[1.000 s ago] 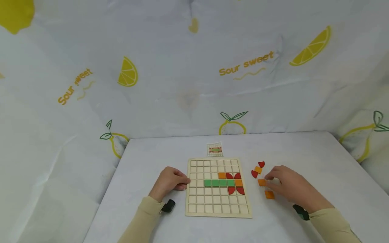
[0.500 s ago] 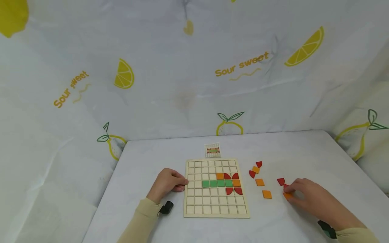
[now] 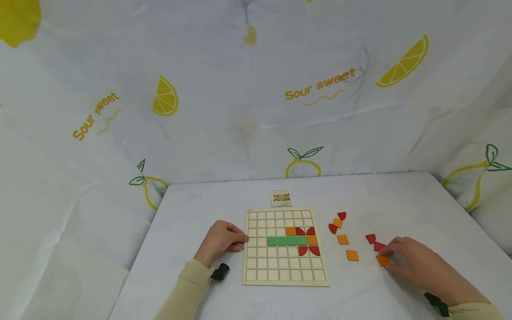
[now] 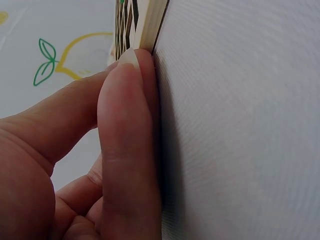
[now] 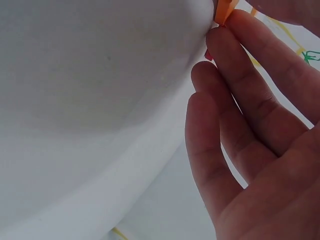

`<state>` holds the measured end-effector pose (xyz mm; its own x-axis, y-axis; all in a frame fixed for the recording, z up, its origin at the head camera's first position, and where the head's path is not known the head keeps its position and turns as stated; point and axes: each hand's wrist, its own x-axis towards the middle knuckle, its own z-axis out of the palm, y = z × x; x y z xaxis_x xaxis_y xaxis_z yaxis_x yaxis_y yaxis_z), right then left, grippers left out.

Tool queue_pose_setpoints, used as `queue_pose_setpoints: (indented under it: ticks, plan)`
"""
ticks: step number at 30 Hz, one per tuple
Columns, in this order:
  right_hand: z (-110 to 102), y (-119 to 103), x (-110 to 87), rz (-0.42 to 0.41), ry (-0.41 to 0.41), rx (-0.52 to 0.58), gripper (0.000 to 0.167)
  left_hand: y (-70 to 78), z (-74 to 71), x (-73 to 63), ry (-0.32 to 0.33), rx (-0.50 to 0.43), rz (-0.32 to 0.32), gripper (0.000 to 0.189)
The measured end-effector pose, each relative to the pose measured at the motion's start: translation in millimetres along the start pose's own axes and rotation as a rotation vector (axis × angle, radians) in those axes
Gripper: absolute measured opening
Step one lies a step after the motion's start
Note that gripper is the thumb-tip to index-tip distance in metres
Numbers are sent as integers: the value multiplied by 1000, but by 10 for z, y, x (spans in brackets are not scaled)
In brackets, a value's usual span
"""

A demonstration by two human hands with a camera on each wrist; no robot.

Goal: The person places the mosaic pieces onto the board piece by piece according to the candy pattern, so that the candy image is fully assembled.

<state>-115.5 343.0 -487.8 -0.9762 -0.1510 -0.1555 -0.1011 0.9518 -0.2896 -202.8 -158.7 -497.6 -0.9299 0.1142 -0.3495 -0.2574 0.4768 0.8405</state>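
Observation:
My left hand [image 3: 223, 240] pinches the left edge of a wooden grid board [image 3: 266, 263], thumb and forefinger meeting at the rim in the left wrist view. On the board lie a row of green squares [image 3: 282, 241], two orange squares and several red quarter-round tiles [image 3: 314, 251]. To the right of the board, my right hand [image 3: 416, 262] holds an orange square tile [image 3: 382, 261] by its edges between thumb and forefinger, low over the table. The right wrist view shows that orange tile [image 5: 224, 11] at the fingertips, with the other fingers extended.
Two red quarter-round tiles [image 3: 370, 238] lie just beyond the right hand. Between it and the board are loose orange squares [image 3: 352, 255] and two more red pieces [image 3: 333, 228]. A small pattern card [image 3: 281, 203] lies behind the board. A lemon-print cloth hangs at the back.
My right hand has moved right, from beside the orange squares near the board to the farther orange tile, uncovering two red pieces. My left hand has stayed at the board's edge.

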Motion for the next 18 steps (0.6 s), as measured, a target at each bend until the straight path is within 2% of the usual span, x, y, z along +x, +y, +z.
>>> queue_pose_setpoints:
  ticks: [7, 13, 18]
  plan:
    - [-27, -137, 58, -36, 8, 7, 23, 3, -2, -1, 4, -1, -1, 19]
    - [-59, -459, 218, -54, 10, 50, 24, 11, -8, 6, 6, -8, -15, 19]
    - [-56, -787, 350, -104, 17, 70, 21, 13, -3, 5, -5, -23, -24, 20]
